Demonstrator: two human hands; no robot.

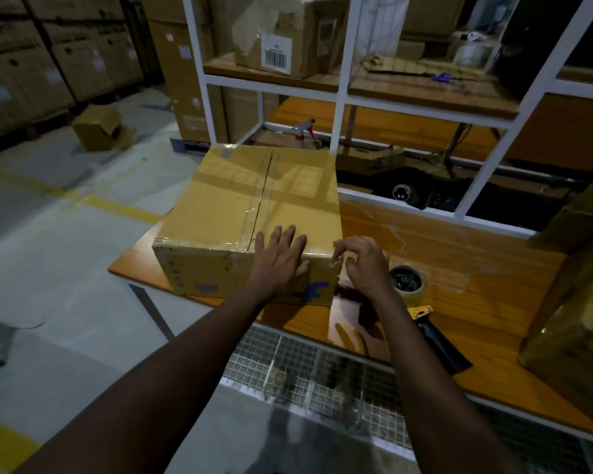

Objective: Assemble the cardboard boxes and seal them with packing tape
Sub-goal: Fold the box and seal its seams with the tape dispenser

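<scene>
Both bare arms reach forward, the left hand [281,260] lies flat, palm down, with its fingers straight and spread, and the right hand [365,265] sits just beside it with bent fingers, thumb and first finger close together.

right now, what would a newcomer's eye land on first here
The taped cardboard box at the left end of the wooden table stands out first, with the left hand pressed flat on its near top edge. The right hand curls its fingers at the box's near right corner, by the clear tape; whether it pinches the tape is unclear. Just right of that hand lies a tape dispenser with a yellow head.
</scene>
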